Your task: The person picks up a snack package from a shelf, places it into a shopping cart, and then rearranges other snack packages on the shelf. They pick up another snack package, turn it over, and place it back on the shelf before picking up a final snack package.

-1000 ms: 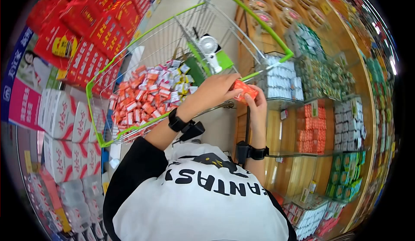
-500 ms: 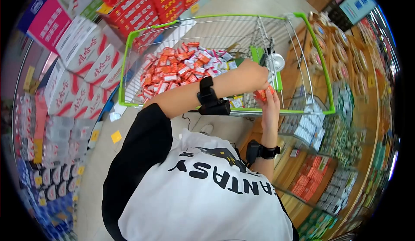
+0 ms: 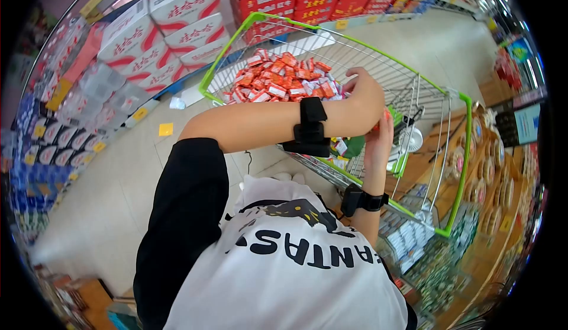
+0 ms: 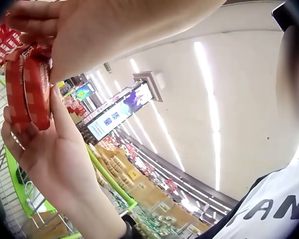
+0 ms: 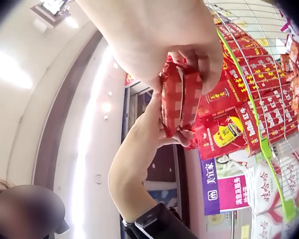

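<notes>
Packets (image 5: 172, 99) farther over cart (image 3: 459, 170); between hands (image 3: 365, 98) (image 3: 378, 143)

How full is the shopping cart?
Partly full: wrapped packets are heaped toward one end of the cart, and bare wire mesh shows beyond them.

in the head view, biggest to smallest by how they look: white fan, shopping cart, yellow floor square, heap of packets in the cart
1. Shopping cart
2. Heap of packets, partly hidden by an arm
3. White fan
4. Yellow floor square
</notes>
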A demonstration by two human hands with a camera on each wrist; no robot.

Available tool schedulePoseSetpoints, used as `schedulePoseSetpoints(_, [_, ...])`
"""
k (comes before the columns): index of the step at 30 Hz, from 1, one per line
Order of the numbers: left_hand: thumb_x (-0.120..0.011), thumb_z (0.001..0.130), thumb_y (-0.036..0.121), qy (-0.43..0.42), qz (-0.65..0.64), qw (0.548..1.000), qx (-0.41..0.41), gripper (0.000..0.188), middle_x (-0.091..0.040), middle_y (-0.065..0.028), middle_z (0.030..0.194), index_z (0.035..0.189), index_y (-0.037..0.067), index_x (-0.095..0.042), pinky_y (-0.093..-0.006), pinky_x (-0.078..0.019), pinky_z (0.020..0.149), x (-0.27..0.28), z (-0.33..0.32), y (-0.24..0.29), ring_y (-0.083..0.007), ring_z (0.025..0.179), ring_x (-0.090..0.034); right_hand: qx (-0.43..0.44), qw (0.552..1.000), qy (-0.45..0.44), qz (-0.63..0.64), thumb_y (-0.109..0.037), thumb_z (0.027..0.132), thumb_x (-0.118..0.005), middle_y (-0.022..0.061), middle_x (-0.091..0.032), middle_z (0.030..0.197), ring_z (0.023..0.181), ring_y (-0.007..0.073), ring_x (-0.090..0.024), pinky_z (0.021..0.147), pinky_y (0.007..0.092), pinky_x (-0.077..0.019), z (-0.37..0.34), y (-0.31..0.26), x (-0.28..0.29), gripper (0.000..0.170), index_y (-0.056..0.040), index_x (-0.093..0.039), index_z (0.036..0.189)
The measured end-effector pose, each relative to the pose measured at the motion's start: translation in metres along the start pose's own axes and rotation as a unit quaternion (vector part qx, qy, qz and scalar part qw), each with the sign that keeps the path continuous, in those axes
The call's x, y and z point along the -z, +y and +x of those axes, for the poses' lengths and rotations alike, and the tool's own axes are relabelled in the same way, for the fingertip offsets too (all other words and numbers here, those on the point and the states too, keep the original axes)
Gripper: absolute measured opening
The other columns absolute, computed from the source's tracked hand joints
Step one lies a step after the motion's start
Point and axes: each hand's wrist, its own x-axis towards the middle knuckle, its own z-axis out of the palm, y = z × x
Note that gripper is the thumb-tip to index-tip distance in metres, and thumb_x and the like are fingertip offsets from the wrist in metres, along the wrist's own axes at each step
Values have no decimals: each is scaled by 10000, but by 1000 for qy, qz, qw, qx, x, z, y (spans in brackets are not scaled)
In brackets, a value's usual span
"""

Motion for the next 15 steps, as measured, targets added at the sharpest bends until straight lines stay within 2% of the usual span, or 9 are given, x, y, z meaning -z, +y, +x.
schedulePoseSetpoints(3, [-587,677,191,-6,53,996,72,159,-536,-59,783,798,104,-643,-466,-391,622,15,-12,4,-236,646,-563,1,994,-65,88,-238,860,-456,45,-492,1035,957,139,-483,811,297,-408,15,8,-5,290,-71,-425,1095])
schedulePoseSetpoints(4, [-556,673,177,-54,38,997,48,147,-498,-56,677,755,75,-623,-464,-389,613,34,-21,-3,-228,587,-527,16,998,-35,55,-294,829,-411,-20,-525,870,719,74,-489,642,209,-385,16,8,-17,301,-89,-503,1030])
schedulePoseSetpoints(5, [-552,672,176,-57,55,995,66,145,-491,-54,666,748,71,-619,-464,-388,612,38,-26,-1,-228,582,-522,7,998,-42,52,-294,829,-411,-20,-525,870,719,74,-489,642,209,-385,21,7,-27,301,-89,-503,1030])
schedulePoseSetpoints(7, [-546,670,173,-68,98,988,98,142,-476,-51,643,735,64,-610,-462,-388,610,43,-30,6,-227,570,-511,-72,991,109,-29,-202,775,-428,-15,-514,741,592,58,-443,547,199,-345,35,0,-48,207,-86,-570,871])
schedulePoseSetpoints(8, [-543,669,172,-72,120,983,117,141,-469,-50,632,728,60,-606,-462,-387,609,45,-31,11,-227,564,-506,-145,955,247,-74,-180,729,-442,-23,-466,610,474,54,-359,441,205,-278,41,-12,-72,159,-97,-575,702])
schedulePoseSetpoints(9, [-540,669,170,-74,145,977,136,140,-462,-48,621,722,57,-602,-461,-387,608,46,-31,15,-226,558,-501,-148,956,242,-77,-180,729,-442,-23,-466,610,474,54,-359,441,205,-278,32,-30,-87,159,-97,-575,702])
schedulePoseSetpoints(11, [-534,667,167,-81,194,961,180,138,-447,-46,599,709,49,-593,-460,-386,606,46,-30,25,-226,547,-491,-154,957,85,-231,-220,715,-482,-35,-445,564,424,59,-333,388,208,-256,9,-65,-112,147,-106,-555,657])
schedulePoseSetpoints(12, [-531,666,166,-84,218,951,200,138,-440,-44,588,702,46,-589,-460,-386,605,45,-28,30,-225,541,-485,-110,969,74,-208,-236,704,-499,-38,-432,550,409,59,-325,372,203,-246,-4,-75,-122,157,-101,-535,633])
schedulePoseSetpoints(15, [-525,664,163,-89,242,939,230,139,-425,-41,566,689,38,-581,-458,-385,603,40,-22,36,-225,529,-475,-91,983,0,-160,-240,702,-502,-37,-423,552,422,55,-332,383,193,-255,-34,-101,-137,158,-99,-530,636])
